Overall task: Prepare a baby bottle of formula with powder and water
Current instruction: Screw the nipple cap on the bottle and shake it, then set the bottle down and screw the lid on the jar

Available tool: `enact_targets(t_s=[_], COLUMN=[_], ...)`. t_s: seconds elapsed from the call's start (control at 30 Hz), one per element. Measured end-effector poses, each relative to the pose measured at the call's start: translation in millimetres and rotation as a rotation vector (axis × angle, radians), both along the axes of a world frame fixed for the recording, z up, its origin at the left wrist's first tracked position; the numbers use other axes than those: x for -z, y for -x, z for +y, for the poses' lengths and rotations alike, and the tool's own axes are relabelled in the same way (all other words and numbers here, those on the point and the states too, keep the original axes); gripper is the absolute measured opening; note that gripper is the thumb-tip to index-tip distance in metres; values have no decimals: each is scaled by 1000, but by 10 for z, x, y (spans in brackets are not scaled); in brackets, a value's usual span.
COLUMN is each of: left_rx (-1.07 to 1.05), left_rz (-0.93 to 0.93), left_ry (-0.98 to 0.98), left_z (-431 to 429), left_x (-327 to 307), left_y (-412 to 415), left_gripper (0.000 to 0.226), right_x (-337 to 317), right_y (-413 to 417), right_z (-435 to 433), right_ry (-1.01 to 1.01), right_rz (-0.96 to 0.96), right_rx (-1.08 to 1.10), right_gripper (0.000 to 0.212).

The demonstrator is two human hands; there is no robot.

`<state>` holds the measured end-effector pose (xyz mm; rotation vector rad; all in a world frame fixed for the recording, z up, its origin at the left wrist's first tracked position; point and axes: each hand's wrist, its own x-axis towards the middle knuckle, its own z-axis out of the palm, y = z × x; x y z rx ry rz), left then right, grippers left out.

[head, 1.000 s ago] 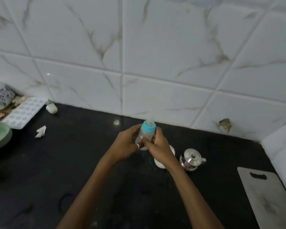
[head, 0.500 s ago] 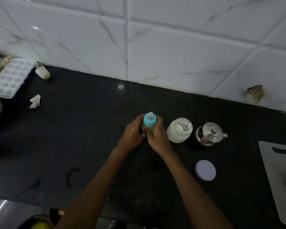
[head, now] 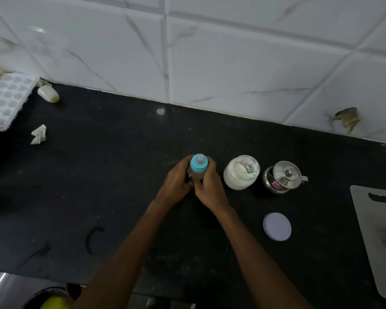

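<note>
Seen from the head camera, a baby bottle (head: 198,168) stands upright on the black countertop (head: 112,166), roughly midway across it and a little in front of the white marble-patterned wall tiles (head: 210,63). Its body is clear and its screw collar is turquoise, topped with a pale translucent teat; what the bottle holds cannot be made out in the dim light. Both hands are wrapped around the lower body: the left hand (head: 176,182) cups it from the left with a ring showing on one finger, and the right hand (head: 210,186) closes on it from the right, fingers curled around the far side.

Just beside the bottle on the right sits an open jar of white powder (head: 241,172) with a pale scoop lying inside. Next to that, further right, is a small steel pot (head: 281,177) with its lid on. A round lilac lid (head: 277,226) lies flat nearer the person, apart from the jar. A grey cutting board (head: 379,237) runs along the right edge. At far left are a white ice tray (head: 7,101), a small white oval object (head: 48,94) and a crumpled paper scrap (head: 38,134).
</note>
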<state>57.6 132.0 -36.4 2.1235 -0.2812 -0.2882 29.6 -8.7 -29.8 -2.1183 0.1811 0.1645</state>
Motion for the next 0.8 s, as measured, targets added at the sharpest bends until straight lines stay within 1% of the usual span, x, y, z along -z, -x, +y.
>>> enact_targets(t_s=[0.13, 0.2, 0.4, 0.47, 0.57, 0.67, 0.73, 0.8], left_rx=[-22, -26, -141, -141, -69, 16, 46, 87], left_rz=[53, 50, -13, -13, -38, -15, 0, -10], left_ry=[-90, -108, -148, -186, -232, -270, -277, -299], left_z=[3, -9, -174, -308, -532, -815, -1006, -1187], left_x=[-4, -43, -183, -265, -315, -316, -304, -295], left_y=[63, 150, 628, 833, 1106, 1370, 1521, 1653], left_gripper=[95, 101, 94, 91, 86, 85, 86, 88], right_x=[-13, -46, -211, -275, -336, -348, -306, -253], right_y=[74, 164, 620, 824, 1130, 1448, 1615, 1746], right_z=[-19, -43, -220, -355, -630, -981, -1199, -1399], right_ry=[-7, -10, 22, 33, 94, 168, 293, 439], right_rz=[23, 29, 19, 13, -42, -85, -116, -108], right_rx=[9, 14, 13, 24, 37, 74, 93, 96], right_gripper=[90, 91, 74, 64, 50, 47, 50, 56])
